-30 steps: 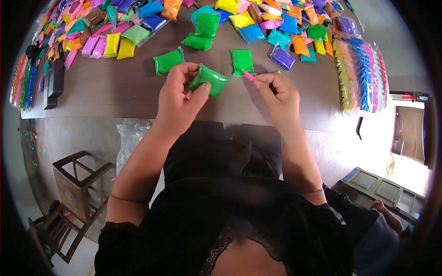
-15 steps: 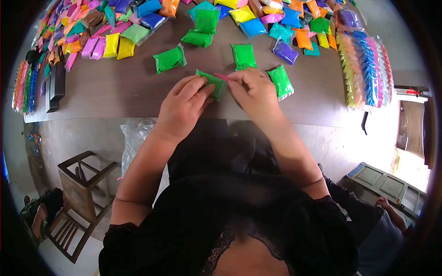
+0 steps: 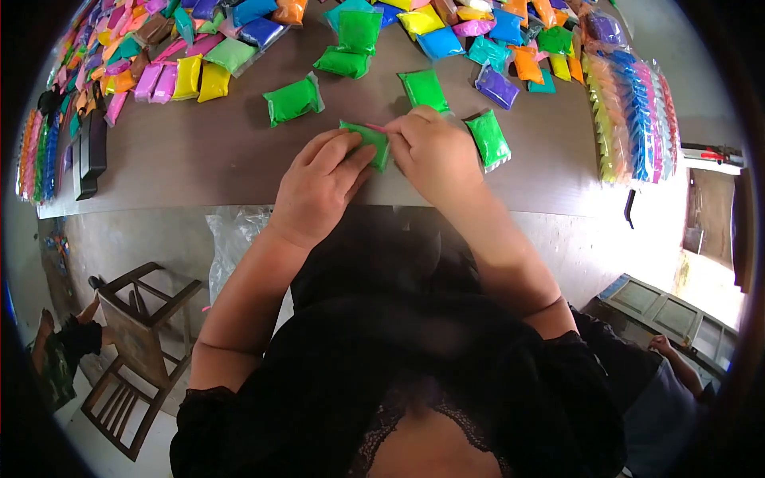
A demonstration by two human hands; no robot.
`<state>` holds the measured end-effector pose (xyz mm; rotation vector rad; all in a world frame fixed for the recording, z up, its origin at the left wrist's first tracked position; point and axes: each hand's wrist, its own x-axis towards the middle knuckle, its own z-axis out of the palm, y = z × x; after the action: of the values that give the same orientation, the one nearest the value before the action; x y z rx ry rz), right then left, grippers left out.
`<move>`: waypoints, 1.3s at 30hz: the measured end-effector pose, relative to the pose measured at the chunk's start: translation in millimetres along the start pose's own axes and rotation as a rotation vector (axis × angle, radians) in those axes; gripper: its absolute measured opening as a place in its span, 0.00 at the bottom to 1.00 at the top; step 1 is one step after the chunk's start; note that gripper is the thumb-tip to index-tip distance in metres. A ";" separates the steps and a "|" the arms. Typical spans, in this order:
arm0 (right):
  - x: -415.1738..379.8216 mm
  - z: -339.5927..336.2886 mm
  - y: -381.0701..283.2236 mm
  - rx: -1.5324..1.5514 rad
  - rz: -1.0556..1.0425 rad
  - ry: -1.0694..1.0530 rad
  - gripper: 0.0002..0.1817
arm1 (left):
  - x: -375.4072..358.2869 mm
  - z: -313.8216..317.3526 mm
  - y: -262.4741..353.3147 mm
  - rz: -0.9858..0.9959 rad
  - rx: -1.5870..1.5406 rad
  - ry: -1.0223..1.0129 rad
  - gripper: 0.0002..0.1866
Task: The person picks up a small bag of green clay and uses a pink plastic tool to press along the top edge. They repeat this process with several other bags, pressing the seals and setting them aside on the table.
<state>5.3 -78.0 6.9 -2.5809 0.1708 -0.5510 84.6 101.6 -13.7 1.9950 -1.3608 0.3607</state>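
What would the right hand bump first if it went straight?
Probably the green packet in the left hand: the pink thing in the right hand seems to reach it, though depth is unclear.

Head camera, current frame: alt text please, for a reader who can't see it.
A person's left hand holds a green plastic packet on a brown table while the right hand holds a thin pink tool at its top edge. More green packets lie around, with a multicolored packet pile beyond.
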 end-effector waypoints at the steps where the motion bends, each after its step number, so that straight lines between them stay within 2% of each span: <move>1: 1.3 -3.2 -2.8 0.001 -0.002 0.001 0.03 | 0.4 -1.4 0.6 0.001 0.002 0.001 0.21; 4: 2.8 -6.0 -7.8 0.059 -0.020 0.047 0.03 | 2.9 -4.1 0.9 0.025 0.014 -0.014 0.21; 6: -1.8 1.1 -6.7 0.013 -0.006 -0.033 0.03 | 0.6 -3.2 1.2 -0.024 -0.008 -0.020 0.22; 10: 7.8 -6.1 -2.9 0.006 0.029 -0.053 0.03 | 1.1 -1.7 1.0 -0.021 -0.029 0.002 0.20; 13: 6.2 -6.2 -5.5 0.137 -0.033 -0.009 0.02 | 1.8 -3.7 1.9 0.005 -0.032 -0.010 0.19; 16: 11.0 -2.5 3.6 0.093 0.012 -0.054 0.04 | 6.4 -3.6 4.4 -0.018 -0.004 -0.014 0.19; 18: 10.4 -6.9 6.2 0.128 0.031 0.029 0.04 | 4.5 -6.4 8.0 -0.084 0.043 -0.089 0.20; 21: 4.9 -25.1 9.4 0.205 0.124 0.054 0.05 | 5.7 -14.9 14.0 -0.143 0.014 -0.025 0.21; 24: -5.7 -28.1 17.1 0.204 0.213 0.051 0.06 | 5.1 -16.5 5.9 -0.041 0.040 0.053 0.22; 25: -7.5 -25.0 16.2 0.203 0.213 0.051 0.06 | 3.7 -14.7 2.8 -0.041 0.040 0.053 0.22; 27: -10.9 -12.0 9.2 0.239 0.028 0.083 0.05 | -0.3 -9.5 -2.2 0.012 -0.010 -0.032 0.22; 30: -14.6 7.1 1.6 0.259 0.047 0.032 0.05 | -0.6 -7.4 0.6 -0.007 0.011 -0.058 0.21; 34: -5.6 10.0 17.5 0.111 0.086 0.102 0.04 | 0.5 -7.0 1.1 0.002 -0.006 -0.052 0.21; 37: -8.4 0.3 0.7 0.162 -0.045 0.127 0.04 | -0.8 -7.0 -0.5 -0.038 -0.033 -0.058 0.24; 39: -14.5 6.0 -2.1 0.151 0.003 0.066 0.03 | 2.3 -10.6 0.4 -0.052 -0.103 -0.104 0.25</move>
<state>-5.3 -70.3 -2.0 -2.4174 0.1500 -0.6241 86.7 107.1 -4.5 1.9831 -1.3598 0.1623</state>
